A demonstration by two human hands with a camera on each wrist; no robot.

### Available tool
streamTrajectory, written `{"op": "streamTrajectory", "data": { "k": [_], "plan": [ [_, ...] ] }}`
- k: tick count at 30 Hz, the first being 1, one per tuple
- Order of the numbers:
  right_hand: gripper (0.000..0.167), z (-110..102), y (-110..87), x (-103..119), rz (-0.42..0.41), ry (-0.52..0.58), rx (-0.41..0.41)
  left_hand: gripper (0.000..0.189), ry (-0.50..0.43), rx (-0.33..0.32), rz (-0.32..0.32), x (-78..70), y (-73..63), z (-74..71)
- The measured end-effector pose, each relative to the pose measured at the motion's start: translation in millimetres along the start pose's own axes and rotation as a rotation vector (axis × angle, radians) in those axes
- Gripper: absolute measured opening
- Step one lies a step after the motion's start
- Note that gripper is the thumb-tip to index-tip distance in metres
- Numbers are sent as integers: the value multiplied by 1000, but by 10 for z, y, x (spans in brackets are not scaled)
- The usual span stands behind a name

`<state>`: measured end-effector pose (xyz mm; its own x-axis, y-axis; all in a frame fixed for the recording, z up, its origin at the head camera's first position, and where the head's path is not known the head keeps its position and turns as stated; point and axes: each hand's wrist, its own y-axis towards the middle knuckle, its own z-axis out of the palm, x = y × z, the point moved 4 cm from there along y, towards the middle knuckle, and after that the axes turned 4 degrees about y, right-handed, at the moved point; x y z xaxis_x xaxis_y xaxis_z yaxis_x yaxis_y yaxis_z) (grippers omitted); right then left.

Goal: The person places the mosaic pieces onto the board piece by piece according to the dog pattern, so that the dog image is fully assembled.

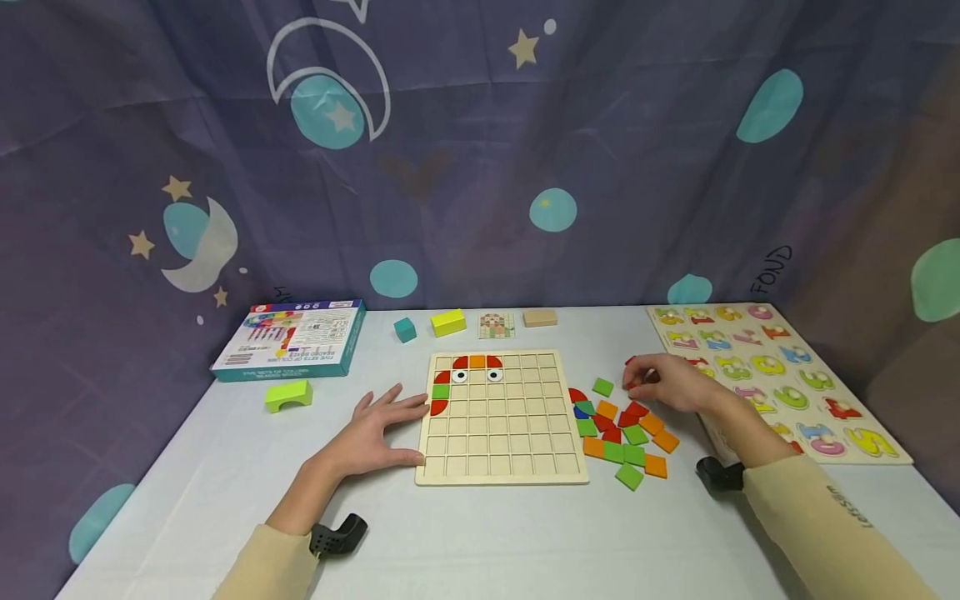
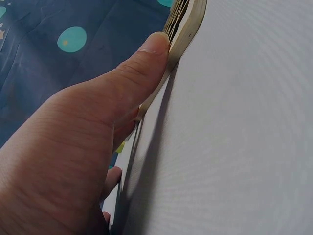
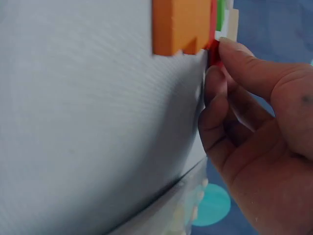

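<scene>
A wooden grid board (image 1: 498, 425) lies flat on the table in the head view. Along its upper left are red quarter-round pieces (image 1: 438, 407), an orange square (image 1: 477, 362), a green square (image 1: 440, 391) and two eye pieces (image 1: 460, 377). My left hand (image 1: 371, 433) touches the board's left edge, thumb and fingers extended; the left wrist view shows the thumb (image 2: 154, 46) against the rim. Right of the board, above a loose pile of coloured tiles (image 1: 633, 456), my right hand (image 1: 671, 382) pinches a small red piece (image 3: 214, 53), mostly covered by the fingertips.
A number puzzle board (image 1: 825, 433) lies at the right, close to my right forearm. On the left are a flat box (image 1: 292, 342) and a green arch block (image 1: 288, 395). Small blocks (image 1: 448, 322) and a pattern card (image 1: 497, 325) line the back, before a curtain.
</scene>
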<state>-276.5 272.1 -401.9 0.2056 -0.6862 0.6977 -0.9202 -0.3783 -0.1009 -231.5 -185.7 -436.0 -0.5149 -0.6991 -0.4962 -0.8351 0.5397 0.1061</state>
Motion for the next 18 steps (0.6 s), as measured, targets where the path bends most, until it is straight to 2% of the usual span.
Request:
{"op": "streamTrajectory", "data": {
  "k": [4,10,18],
  "plan": [
    [6,-33,21,35,-8,18,-22,81,0,3,-7,0,-3,-6],
    [13,-21,110,211,-38,35,-27,81,1,1,-11,5,-8,-4],
    [12,135,332,453,-82,78,-56,81,-14,-5,-1,6,-1,9]
  ]
}}
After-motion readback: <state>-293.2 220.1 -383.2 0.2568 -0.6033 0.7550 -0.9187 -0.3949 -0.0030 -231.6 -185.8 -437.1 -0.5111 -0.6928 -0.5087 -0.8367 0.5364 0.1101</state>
